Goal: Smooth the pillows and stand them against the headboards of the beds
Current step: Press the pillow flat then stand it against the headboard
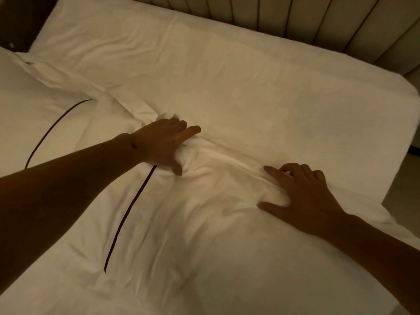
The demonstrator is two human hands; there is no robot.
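While flat abed, pillow (181,235) is bunched by both hands.

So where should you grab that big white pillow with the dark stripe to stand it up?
Grip the white pillow with the dark stripe along its far edge, where the left hand and right hand already bunch the cloth. It lies flat, that edge nearest the padded beige headboard, so probably lift from there.

We see a pillow (181,235) of white matt cloth, creased, with a thin dark piped line. The sheet (227,76) is matt white cloth, smoother. The headboard (318,17) looks padded, perhaps faux leather with a slight sheen; dim light leaves us unsure.
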